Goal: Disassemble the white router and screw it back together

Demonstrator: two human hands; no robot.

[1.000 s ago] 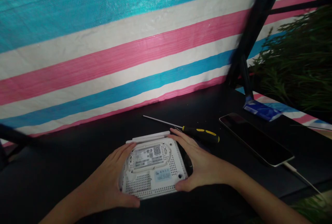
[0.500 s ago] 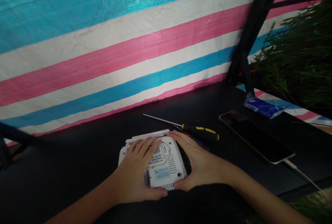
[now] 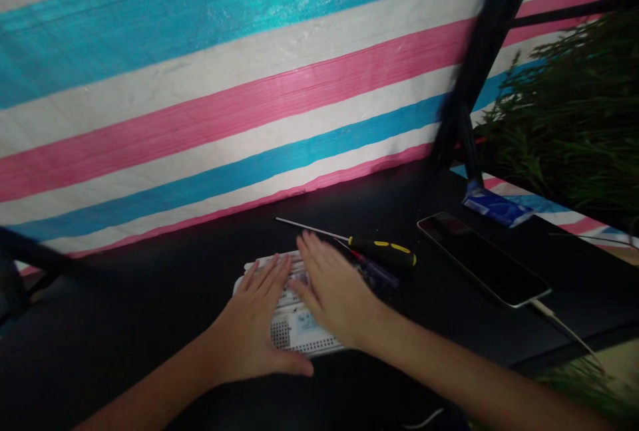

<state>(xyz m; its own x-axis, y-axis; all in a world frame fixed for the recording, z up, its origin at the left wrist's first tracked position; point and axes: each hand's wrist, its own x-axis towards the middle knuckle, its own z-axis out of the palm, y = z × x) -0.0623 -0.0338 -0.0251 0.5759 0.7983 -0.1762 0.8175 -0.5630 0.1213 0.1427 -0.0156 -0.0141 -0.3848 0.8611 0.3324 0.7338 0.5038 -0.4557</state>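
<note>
A white perforated device [image 3: 319,344] lies on the dark tabletop [image 3: 124,311] at the lower centre of the frame, its left and right parts covered by two bare hands. The left hand [image 3: 247,334] lies over its left part, fingers open and pointing toward the top of the frame, the thumb stretched rightward past the device's near edge. The right hand [image 3: 339,291] covers its right part, fingers extended close together and pointing up and left, the fingertips reaching past the far edge, while the thumb angles toward the left fingers. Neither hand is closed around the device; whether the right palm presses on it or sits just above, I cannot tell. Between the hands show a partly hidden printed label [image 3: 289,296] and, nearer the bottom of the frame, a pale blue sticker [image 3: 308,322]; the print on both is too small and blurred to read. Just beyond the right hand lie a black-and-yellow screwdriver [image 3: 384,251] and a dark-handled tool [image 3: 380,273] with a red part. Right of centre, a phone [image 3: 484,259] lies with its screen dark, a white cable [image 3: 574,331] at its near end. The blue packet [image 3: 498,209] above it carries pale marks, also unreadable. No brand can be made out.
</note>
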